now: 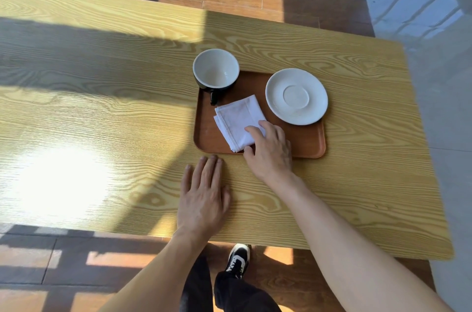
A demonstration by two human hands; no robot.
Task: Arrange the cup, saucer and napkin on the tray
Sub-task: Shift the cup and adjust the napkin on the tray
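A brown wooden tray lies on the table. At its far left corner stands a cup, dark outside and white inside, handle towards me. A white saucer rests at the far right, overhanging the tray's edge. In the middle lies a folded white napkin, turned at an angle. My right hand is on the napkin's near right corner, forefinger on top and thumb at its edge. My left hand lies flat on the table just in front of the tray, fingers spread.
The yellow wood-grain table spreads wide to the left, partly in sunlight. Its near edge runs just behind my left wrist. Below are a tiled floor and my shoe.
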